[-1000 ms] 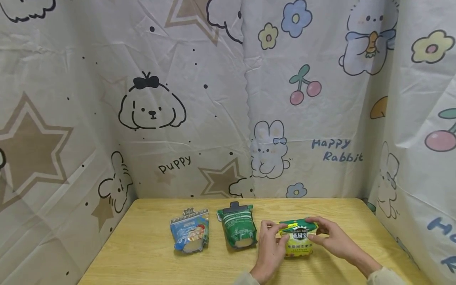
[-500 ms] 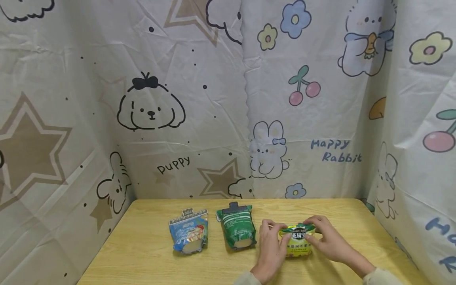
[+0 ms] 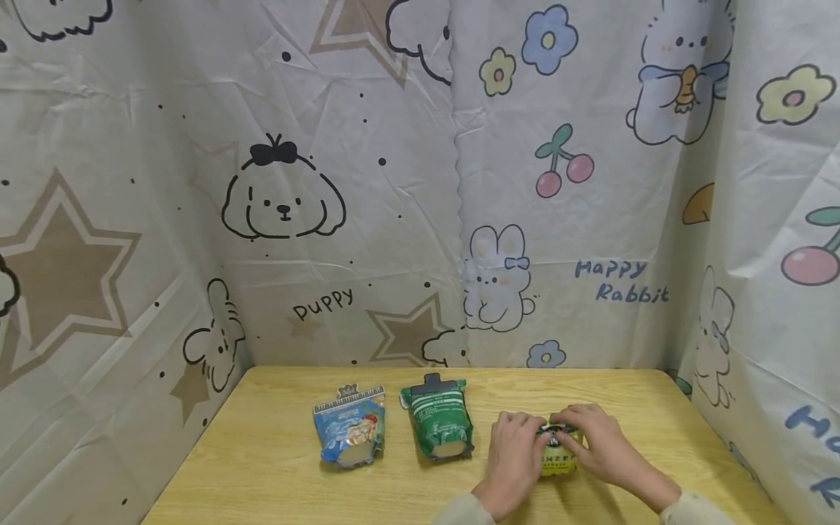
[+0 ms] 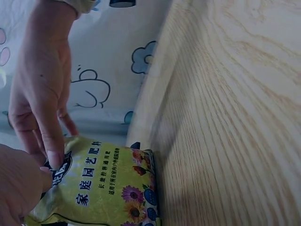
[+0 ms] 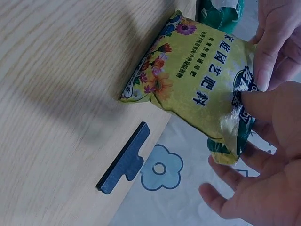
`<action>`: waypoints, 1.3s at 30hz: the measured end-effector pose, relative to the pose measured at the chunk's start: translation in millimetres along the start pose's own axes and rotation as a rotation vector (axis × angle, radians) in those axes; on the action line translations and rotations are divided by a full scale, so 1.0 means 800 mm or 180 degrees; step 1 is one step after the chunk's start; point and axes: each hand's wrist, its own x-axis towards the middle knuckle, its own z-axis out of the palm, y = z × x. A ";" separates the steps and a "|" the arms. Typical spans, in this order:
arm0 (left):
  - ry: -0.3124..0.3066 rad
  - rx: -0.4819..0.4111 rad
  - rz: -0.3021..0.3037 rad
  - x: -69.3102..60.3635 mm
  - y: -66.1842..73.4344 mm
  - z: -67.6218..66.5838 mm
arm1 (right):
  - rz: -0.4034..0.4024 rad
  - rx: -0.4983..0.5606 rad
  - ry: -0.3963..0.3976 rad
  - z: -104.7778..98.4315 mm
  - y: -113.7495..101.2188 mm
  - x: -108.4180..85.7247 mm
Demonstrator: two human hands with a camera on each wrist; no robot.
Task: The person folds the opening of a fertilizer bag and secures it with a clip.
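A yellow and green fertilizer bag [image 3: 558,461], printed with flowers, stands on the table between the hands. My left hand [image 3: 518,453] pinches the left side of its top edge, thumb in front. At the right side, my right hand [image 3: 607,445] pinches the same edge. In the right wrist view the bag's green top [image 5: 244,125] is folded over, with the right thumb pressing on the printed front. A black clip [image 5: 123,159] lies on the table beside the bag; the hands hide it in the head view.
A green bag [image 3: 441,423] with a black clip [image 3: 433,383] across its top stands left of the hands. Farther left is a blue bag [image 3: 349,430] with a ruler-marked clip [image 3: 348,397]. Printed curtains [image 3: 394,219] rise behind the wooden table [image 3: 262,481].
The bag's green top has been folded down, so the bag looks shorter. My hands have come closer together over it. Both clipped bags stay put.
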 end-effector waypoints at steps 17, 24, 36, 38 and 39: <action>-0.0058 0.1003 0.0438 0.007 0.006 0.002 | 0.0061 -0.0491 -0.0312 -0.005 -0.012 0.007; 0.0025 0.0991 0.0795 0.008 0.002 0.005 | -0.0335 -0.0504 -0.0129 -0.005 -0.004 0.008; 0.0157 0.1577 0.1231 0.012 -0.006 -0.001 | -0.0886 -0.0374 -0.0022 -0.009 0.013 0.016; 0.0148 0.1586 0.1295 0.012 -0.007 -0.002 | -0.0889 -0.0327 -0.0045 -0.009 0.016 0.015; 0.0161 0.1563 0.1326 0.012 -0.008 -0.002 | -0.0889 -0.0304 -0.0054 -0.010 0.017 0.015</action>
